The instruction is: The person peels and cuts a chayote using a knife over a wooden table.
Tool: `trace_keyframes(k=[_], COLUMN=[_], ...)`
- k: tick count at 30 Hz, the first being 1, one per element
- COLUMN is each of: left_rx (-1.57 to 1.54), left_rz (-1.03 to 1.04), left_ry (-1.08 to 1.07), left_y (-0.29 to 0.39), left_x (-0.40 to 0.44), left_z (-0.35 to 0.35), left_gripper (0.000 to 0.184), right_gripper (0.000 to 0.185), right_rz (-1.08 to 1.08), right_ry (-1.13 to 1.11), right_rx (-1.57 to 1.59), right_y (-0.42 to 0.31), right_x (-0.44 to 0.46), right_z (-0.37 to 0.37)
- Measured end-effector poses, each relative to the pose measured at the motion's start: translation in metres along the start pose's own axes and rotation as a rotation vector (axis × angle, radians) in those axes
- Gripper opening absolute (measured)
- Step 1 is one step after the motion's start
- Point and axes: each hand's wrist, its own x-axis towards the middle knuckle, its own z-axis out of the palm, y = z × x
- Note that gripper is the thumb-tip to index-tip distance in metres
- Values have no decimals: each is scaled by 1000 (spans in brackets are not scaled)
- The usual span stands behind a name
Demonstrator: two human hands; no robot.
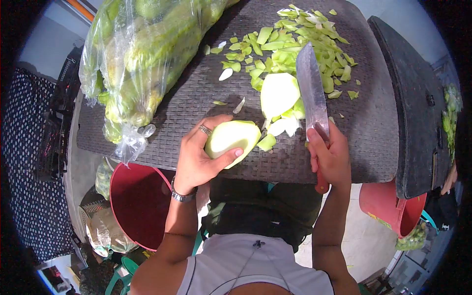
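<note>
My left hand [204,152] grips a peeled pale-green fruit [233,141], perhaps an unripe papaya, with the thumb across its near side. In my right hand [330,155] is a large knife [311,88] with a wide, stained blade and a reddish handle. Its blade points away from me and stands apart from the held fruit. Another peeled piece [279,94], almost white in the light, lies between the hands, beside the blade. Beyond it spreads a heap of green peelings [295,49] on the dark woven-pattern tabletop [191,105].
A clear plastic bag of green fruits [152,54] lies at the table's left. Below the table's edge are a red tub [132,206] at left and another red bucket [393,209] at right. A dark panel [408,108] stands along the right side.
</note>
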Motion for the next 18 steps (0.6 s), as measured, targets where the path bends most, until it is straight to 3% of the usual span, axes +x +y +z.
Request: trace_keyframes(k=[2,5,18], left_rx=[8,14,7], left_rz=[2,-3,-2], left_ry=[0,-1,-2], left_y=[1,1,0], left_x=[0,0,0], left_z=[0,-1,-1], left_gripper=[56,56,56], right_gripper=[28,21,19], right_rz=[15,1,-2], right_ry=[6,7,-3], right_rx=[4,-10,-13], right_y=[1,0,-1], right_x=[0,0,-1], right_z=[-2,1,0])
